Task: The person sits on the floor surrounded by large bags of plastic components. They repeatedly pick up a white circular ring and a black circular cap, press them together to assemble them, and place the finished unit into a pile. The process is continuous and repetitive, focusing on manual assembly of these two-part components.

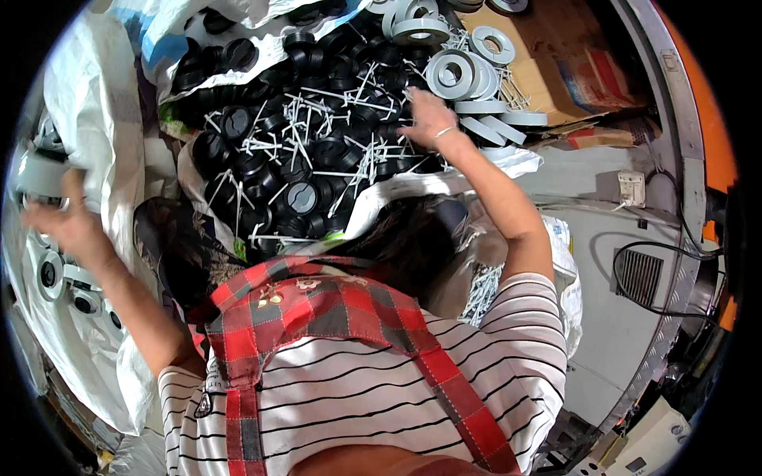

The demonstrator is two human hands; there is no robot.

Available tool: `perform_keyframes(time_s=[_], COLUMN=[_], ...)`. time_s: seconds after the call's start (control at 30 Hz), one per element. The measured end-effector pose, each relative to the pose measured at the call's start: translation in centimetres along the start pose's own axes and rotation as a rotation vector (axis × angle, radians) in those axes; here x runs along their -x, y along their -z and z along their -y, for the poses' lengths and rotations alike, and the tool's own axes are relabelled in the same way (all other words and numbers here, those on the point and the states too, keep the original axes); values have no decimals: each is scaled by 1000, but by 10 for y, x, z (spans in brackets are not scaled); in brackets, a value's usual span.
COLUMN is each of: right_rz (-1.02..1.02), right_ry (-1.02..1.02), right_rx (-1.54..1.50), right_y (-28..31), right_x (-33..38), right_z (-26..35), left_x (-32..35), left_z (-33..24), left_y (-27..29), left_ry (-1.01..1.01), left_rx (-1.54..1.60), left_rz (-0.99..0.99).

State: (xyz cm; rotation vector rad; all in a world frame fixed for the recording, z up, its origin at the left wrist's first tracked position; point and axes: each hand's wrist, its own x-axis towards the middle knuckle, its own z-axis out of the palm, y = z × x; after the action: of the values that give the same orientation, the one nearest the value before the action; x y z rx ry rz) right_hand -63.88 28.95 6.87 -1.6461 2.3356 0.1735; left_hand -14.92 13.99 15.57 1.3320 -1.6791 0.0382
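My left hand [73, 228], smeared by motion, is at the far left with fingers and thumb apart. A blurred grey-white round part [40, 176] is right by its fingertips; whether they touch it cannot be made out. Below that hand, several white round parts with black centres [51, 274] lie on a white plastic sack [103, 349]. My right hand [432, 117] reaches over the right side of a heap of round black caps [303, 197], fingers and thumb apart, with nothing visible between them. Thin white plastic sticks [298, 131] are scattered over the caps.
Grey rings [452, 74] are stacked beside my right hand, near brown cardboard [548, 55]. A pale machine panel [603, 278] with a vent and a black cable [663, 311] stands at the right. More white sticks [482, 293] fill a bag by my right elbow.
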Motion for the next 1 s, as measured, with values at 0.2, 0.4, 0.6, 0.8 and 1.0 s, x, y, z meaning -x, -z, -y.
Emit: perform_keyframes(time_s=[0.2, 0.4, 0.6, 0.8, 1.0], right_rz=[89, 154, 106, -69, -290], right_ry=[-367, -429, -280, -161, 350], right_rx=[730, 629, 587, 495, -260], right_y=[-68, -47, -65, -37, 21], right_x=[-36, -52, -29, -6, 32], right_z=[-177, -206, -236, -180, -9], left_x=[9, 66, 66, 81, 110], left_z=[-2, -35, -59, -62, -83], left_y=[-4, -78, -105, -107, -133], left_ry=[225, 338, 151, 404, 735], left_rx=[418, 569, 528, 712, 900], left_rz=[-105, 291, 361, 499, 758])
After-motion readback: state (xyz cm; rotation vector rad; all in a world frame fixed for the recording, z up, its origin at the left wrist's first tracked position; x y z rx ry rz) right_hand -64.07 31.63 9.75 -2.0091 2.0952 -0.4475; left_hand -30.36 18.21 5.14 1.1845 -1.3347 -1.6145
